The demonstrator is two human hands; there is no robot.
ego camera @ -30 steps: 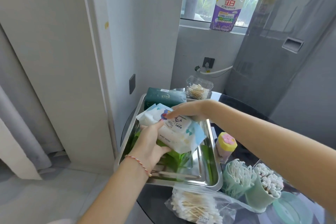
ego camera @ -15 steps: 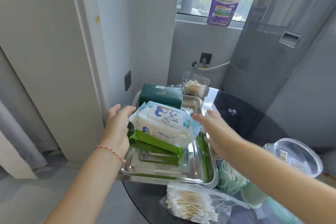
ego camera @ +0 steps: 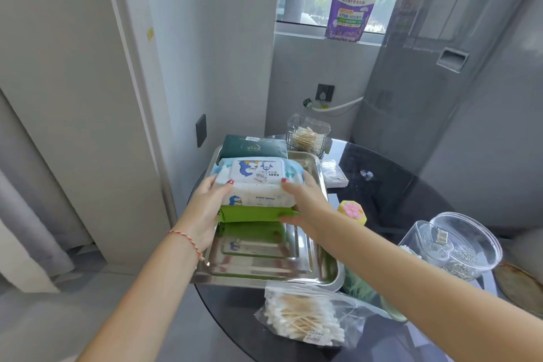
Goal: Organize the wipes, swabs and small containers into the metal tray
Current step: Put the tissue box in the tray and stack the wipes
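- left hand (ego camera: pixel 210 209) and right hand (ego camera: pixel 307 204) clasp the stacked baby wipes pack (ego camera: pixel 255 182) and green pack (ego camera: pixel 254 214) from both sides, over the metal tray (ego camera: pixel 264 272).
- best to press evenly and slide the stack back toward the dark green pack (ego camera: pixel 254 147).
- near half of tray is bare; its left rim overhangs the glass table (ego camera: pixel 390 185) edge, so push gently.

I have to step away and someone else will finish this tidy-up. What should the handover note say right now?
Left hand and right hand: both grip the ends of the baby wipes pack, stacked on a green pack in the metal tray.
Done: dark green pack also in the tray.
Left, all on the table outside the tray: bagged swabs, clear swab box, yellow container.
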